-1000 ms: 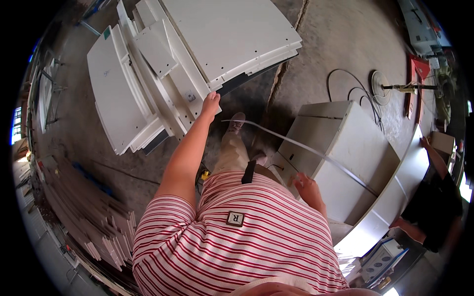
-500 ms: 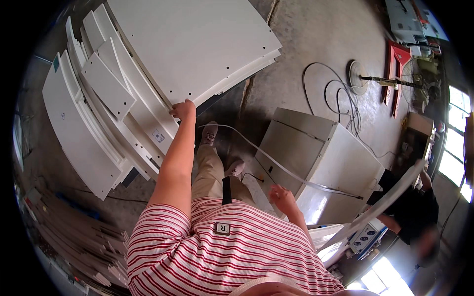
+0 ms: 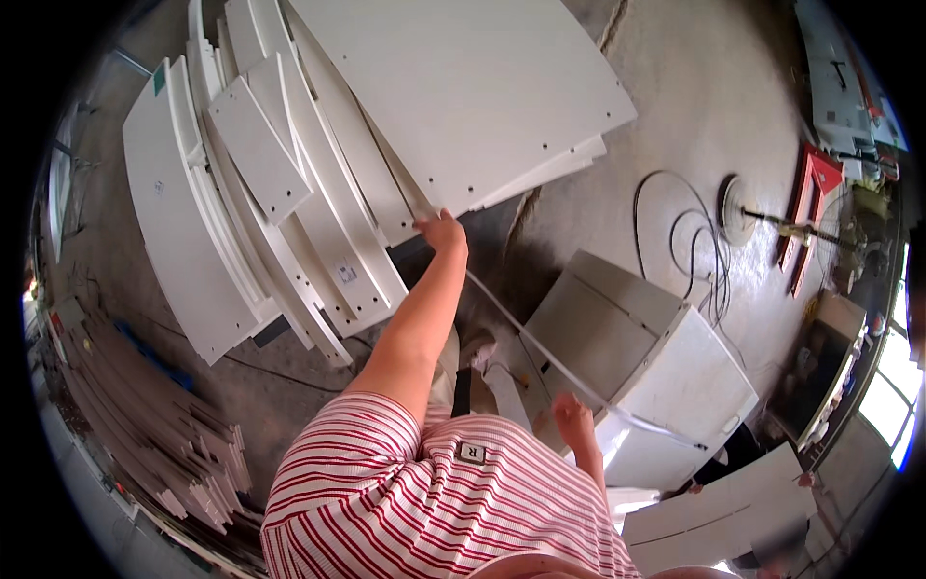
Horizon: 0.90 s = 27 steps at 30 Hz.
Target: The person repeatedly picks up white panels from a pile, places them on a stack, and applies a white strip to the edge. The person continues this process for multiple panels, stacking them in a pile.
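My left hand (image 3: 444,233): at large white flat panel (image 3: 468,96), near corner; right hand (image 3: 574,422): half-curled; both holds unclear. Apparent step: gripping; next needs firm grasp.

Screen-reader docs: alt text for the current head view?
A person's left hand is at the near corner of a large flat white panel; the right hand hovers beside a boxy grey cabinet crossed by a flat pale strip.

The panels (image 3: 473,92) look smooth and matt, the shirt (image 3: 371,482) ribbed cloth, the floor (image 3: 680,130) concrete.
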Tool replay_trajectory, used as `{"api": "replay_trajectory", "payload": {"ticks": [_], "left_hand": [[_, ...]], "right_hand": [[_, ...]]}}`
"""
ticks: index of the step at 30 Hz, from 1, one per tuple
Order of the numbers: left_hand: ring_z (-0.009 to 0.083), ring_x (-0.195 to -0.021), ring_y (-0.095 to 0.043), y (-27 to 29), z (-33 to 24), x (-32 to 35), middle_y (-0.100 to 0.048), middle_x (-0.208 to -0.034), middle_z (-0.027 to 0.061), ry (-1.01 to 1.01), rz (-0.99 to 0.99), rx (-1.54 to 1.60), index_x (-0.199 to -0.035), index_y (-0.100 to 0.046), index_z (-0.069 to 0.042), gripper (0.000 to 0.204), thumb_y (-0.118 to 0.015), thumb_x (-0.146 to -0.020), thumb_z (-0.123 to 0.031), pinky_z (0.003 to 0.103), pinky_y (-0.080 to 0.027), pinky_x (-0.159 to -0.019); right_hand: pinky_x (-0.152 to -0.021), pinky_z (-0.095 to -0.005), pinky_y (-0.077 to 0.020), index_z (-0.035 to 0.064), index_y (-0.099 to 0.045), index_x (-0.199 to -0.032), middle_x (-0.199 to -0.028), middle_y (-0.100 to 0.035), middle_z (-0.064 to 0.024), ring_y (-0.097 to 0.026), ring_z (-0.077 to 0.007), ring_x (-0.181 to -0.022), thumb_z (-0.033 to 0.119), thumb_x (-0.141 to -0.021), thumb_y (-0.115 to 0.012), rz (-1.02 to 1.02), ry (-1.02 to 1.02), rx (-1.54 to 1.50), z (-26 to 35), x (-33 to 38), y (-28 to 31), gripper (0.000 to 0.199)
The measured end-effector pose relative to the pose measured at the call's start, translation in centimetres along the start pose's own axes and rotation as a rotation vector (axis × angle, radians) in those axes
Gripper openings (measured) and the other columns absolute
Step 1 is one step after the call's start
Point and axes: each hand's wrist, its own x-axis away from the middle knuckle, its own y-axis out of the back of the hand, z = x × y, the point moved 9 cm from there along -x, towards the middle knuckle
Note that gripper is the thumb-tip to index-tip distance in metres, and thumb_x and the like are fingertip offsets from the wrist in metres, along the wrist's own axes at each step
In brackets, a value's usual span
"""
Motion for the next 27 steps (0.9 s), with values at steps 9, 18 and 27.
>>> {"api": "replay_trajectory", "payload": {"ticks": [9,18,27], "left_hand": [[0.0289,-0.084,-0.065,-1.9,-0.8,1.7,-0.067,-0.087,0.0153,-0.126,0.241,-0.026,-0.087,-0.063,0.000,0.021,-0.065,-0.085,-0.020,0.039,-0.051,-0.071],[0.0239,-0.115,-0.051,-13.0,1.4,8.9,-0.051,-0.124,0.0028,0.561,0.687,0.605,-0.126,-0.043,-0.017,0.039,-0.054,-0.093,-0.034,0.044,-0.038,-0.091],[0.0098,-0.080,-0.051,-9.8,3.8,6.1,-0.053,-0.104,-0.0033,0.408,0.724,0.596,-0.112,-0.052,-0.017,0.040,-0.060,-0.088,-0.047,0.024,-0.039,-0.073]], "right_hand": [[-0.069,-0.0388,-0.0489,0.0038,-0.058,-0.104,-0.090,-0.063,-0.0179,-0.063,-0.0348,-0.080,0.014,-0.086,-0.059,-0.056,-0.025,-0.193,-0.2,0.0,-1.5,0.021],[-0.069,-0.0383,-0.0490,0.0050,-0.058,-0.104,-0.089,-0.063,-0.0162,-0.063,-0.0333,-0.079,0.013,-0.085,-0.059,-0.146,-0.043,-0.153,0.7,-0.6,1.4,0.020],[-0.071,-0.0286,-0.0480,0.0017,-0.061,-0.097,-0.082,-0.064,-0.0070,-0.061,-0.0156,-0.078,0.013,-0.090,-0.056,-0.209,-0.032,-0.521,-2.4,-3.7,2.7,0.015]]}}
